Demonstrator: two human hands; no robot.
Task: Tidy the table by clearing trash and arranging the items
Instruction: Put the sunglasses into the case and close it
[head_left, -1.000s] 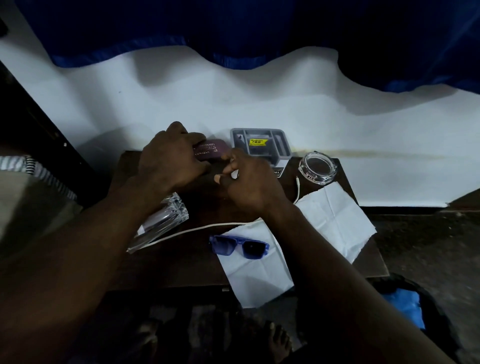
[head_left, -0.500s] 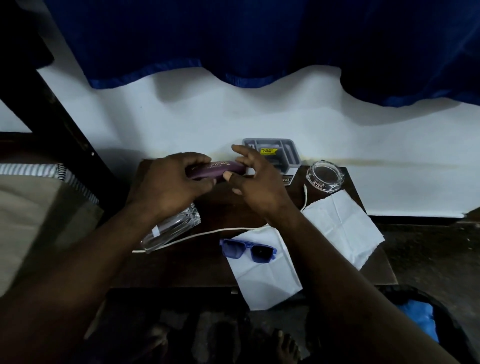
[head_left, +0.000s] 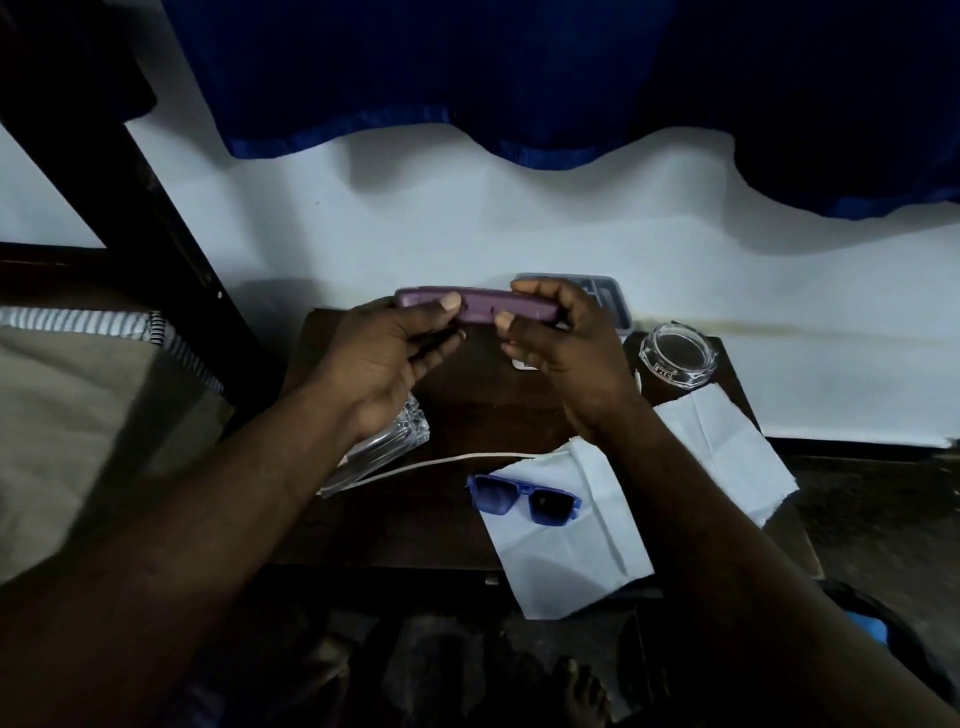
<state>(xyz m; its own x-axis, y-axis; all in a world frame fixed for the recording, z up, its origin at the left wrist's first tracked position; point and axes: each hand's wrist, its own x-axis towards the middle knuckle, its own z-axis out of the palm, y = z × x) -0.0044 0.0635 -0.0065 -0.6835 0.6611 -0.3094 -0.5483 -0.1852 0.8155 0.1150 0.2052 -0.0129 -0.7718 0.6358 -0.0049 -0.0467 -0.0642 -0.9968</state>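
Tbl (head_left: 467, 410), case (head_left: 478, 306) held, sunglasses (head_left: 524, 501) half on paper (head_left: 571, 561)

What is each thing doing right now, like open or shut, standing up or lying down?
Purple case: looks shut, held up by both hands.
Left hand: grips the case's left end.
Right hand: grips its right end.
Blue sunglasses: lying partly on white paper.
Glass ashtray: upright, looks empty.
Clear glass: lying on its side.
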